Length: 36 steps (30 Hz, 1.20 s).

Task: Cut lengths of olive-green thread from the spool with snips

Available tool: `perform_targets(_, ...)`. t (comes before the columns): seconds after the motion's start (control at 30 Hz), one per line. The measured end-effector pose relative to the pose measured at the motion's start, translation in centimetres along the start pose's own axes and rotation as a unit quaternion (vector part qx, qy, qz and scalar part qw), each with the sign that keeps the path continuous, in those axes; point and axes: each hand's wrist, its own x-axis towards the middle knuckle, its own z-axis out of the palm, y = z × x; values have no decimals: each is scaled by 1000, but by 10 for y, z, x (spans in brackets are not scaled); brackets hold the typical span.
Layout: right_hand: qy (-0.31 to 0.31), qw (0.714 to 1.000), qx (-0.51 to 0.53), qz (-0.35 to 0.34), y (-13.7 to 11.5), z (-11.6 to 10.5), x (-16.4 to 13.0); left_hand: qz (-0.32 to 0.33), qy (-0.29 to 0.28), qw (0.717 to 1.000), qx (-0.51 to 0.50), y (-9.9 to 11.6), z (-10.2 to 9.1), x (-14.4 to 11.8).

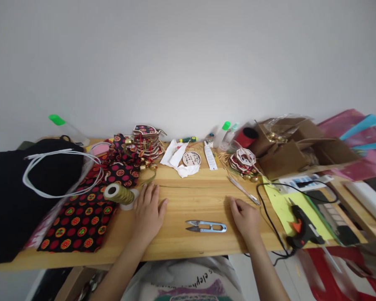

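My left hand [148,213] lies palm down on the wooden table, fingers stretched out, beside a spool of olive-gold cord [123,194] on a white disc. A thin strand of cord runs along the wood to the right from near its fingertips. My right hand [247,217] rests on the table with its fingers curled in, and nothing shows in it. Between the hands, nearer the front edge, lie blue-handled thread snips [208,226] with dark blades pointing left. A slim silver tool [243,190] lies just beyond my right hand.
Folded patterned fabric [77,221], a white cable coil [34,179] and black cloth [15,196] fill the left. Stacked patches with bells [146,144] stand behind. A glue gun [303,228] with its black cord and a cardboard box [282,156] occupy the right.
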Motion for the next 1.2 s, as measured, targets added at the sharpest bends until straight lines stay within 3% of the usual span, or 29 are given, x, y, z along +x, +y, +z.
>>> perform_targets(0.13, 9, 1000, 5, 1, -2, -1, -1, -7, -6, 1000, -3, 1, 0, 0)
perform_targets(0.23, 51, 999, 6, -2, -3, 0, -1, -8, -13, 1000, 0, 1, -1, 0)
perform_targets(0.37, 118, 988, -20, -101, -1, 4, 1, -7, -18, 1000, 5, 1, -2, 0)
perform_targets(0.53, 66, 977, -40, -200, -1, 9, 4, -9, -25, 1000, 3, 1, -3, 1)
perform_targets(0.93, 19, 983, -27, -180, -6, 10, 6, -9, -40, 999, 9, 3, -3, 2)
perform_targets(1.2, 47, 980, -9, -193, -4, 7, 7, -8, -37, 999, 8, 3, -4, 1)
